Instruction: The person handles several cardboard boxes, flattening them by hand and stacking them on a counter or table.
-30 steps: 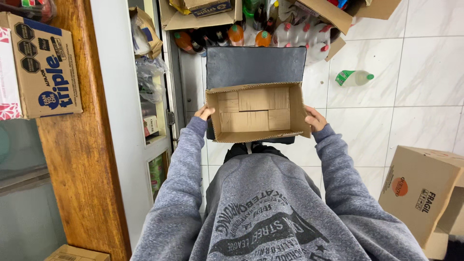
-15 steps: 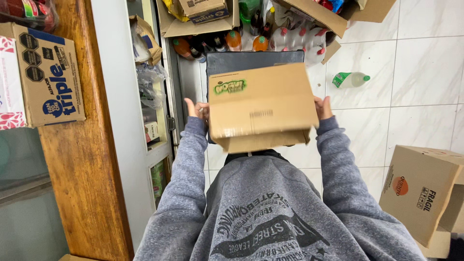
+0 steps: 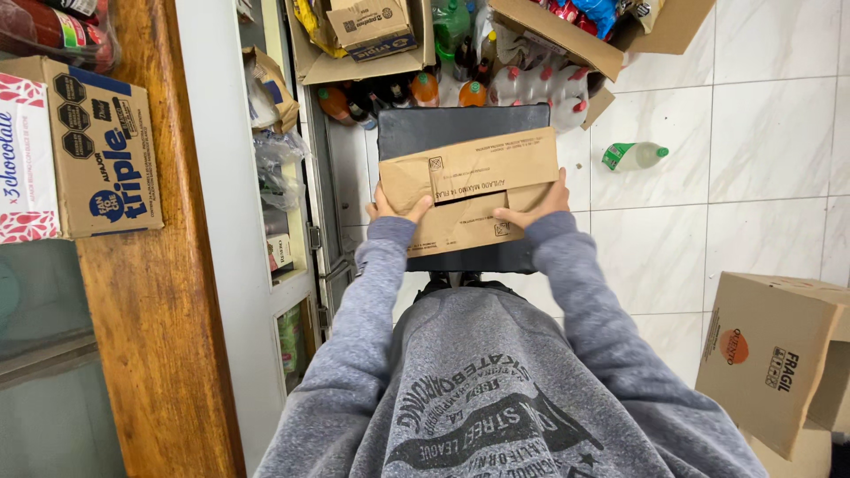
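Observation:
I hold a brown cardboard box (image 3: 469,190) in front of me over a dark square stool or crate (image 3: 460,128). Its bottom flaps face up toward me. My left hand (image 3: 396,206) grips the box's left side, thumb lying across a flap. My right hand (image 3: 536,206) grips the right side, thumb pressed on the lower flap. Both arms wear grey sweatshirt sleeves.
A wooden counter (image 3: 159,292) with printed cartons (image 3: 75,146) runs along the left. Bottles (image 3: 425,88) and open cartons (image 3: 367,31) crowd the floor ahead. A green-labelled plastic bottle (image 3: 633,156) lies on the white tiles. A closed cardboard box (image 3: 770,354) stands at lower right.
The box has been turned over in my hands: first its open inside faced me, then a printed side, now its bottom flaps. My thumbs have moved onto the flaps.

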